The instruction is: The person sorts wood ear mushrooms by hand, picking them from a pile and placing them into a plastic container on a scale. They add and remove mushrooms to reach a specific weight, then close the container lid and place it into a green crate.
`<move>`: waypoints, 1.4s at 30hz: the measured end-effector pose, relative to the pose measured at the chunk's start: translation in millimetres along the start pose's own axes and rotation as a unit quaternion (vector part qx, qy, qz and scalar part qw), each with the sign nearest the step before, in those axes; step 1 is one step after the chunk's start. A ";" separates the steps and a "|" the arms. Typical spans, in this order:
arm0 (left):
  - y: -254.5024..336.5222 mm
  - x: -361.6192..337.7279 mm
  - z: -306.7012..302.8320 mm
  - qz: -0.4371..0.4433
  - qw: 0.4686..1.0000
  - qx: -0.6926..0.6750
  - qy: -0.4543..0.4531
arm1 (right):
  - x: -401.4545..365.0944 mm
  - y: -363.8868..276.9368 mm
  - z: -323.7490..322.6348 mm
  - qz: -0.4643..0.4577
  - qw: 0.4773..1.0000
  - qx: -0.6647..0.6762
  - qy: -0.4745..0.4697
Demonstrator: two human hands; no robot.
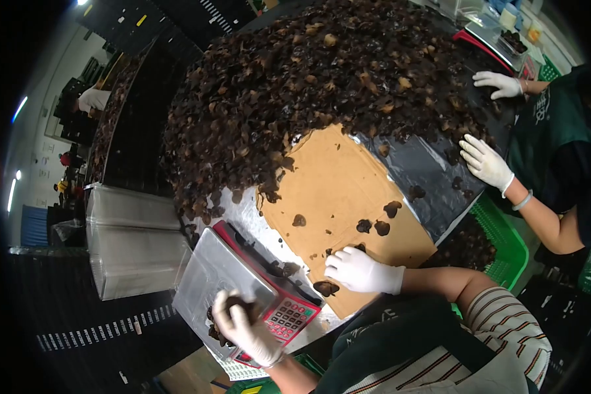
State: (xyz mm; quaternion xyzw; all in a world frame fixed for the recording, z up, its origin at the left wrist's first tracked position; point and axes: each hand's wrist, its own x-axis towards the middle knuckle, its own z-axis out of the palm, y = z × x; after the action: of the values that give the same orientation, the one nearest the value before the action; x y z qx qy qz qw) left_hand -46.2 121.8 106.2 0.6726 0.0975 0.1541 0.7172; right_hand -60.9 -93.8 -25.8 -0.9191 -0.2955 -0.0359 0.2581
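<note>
My left hand [246, 328], in a white glove, is over the tray on the red scale [294, 318]. Its fingers are curled round dark dried pieces [217, 325], some of which lie in the clear plastic tray [207, 269]. My right hand [361, 270], also gloved, rests on the brown cardboard [335, 190], fingers bent down beside a few dark pieces [382, 228]. What is under those fingers is hidden. Another dark piece [326, 287] lies just below my right hand.
A large heap of dark pieces [308, 79] covers the table's far side. At the right, a co-worker's two gloved hands [486, 164] rest near the heap. A green basket [505, 243] stands below the table edge. Stacked clear trays [134, 243] are at the left.
</note>
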 end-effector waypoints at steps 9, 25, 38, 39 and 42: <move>-1.3 2.5 -33.1 0.268 0.848 0.451 -0.072 | -13.2 30.8 -67.4 0.216 0.929 0.278 0.117; -86.1 -38.7 53.0 0.117 0.820 0.388 -0.404 | -56.3 9.3 -78.7 0.221 0.936 0.272 -0.041; -94.6 -65.5 43.6 -0.017 0.830 0.390 -0.398 | -52.8 24.4 -48.1 0.144 0.969 0.111 0.166; -94.5 -67.8 45.4 0.006 0.816 0.413 -0.405 | -53.1 23.8 -51.0 0.136 0.975 0.105 0.144; -111.3 -80.1 50.2 0.113 0.801 0.450 -0.379 | -54.0 21.7 -40.6 0.103 0.982 0.116 0.105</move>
State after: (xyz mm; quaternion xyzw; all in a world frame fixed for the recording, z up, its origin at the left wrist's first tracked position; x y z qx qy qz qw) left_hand -93.5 41.4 -6.1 0.9307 -0.2000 -0.0942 0.2913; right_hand -89.7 -157.2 -12.3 -0.8995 -0.1724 -0.0710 0.3951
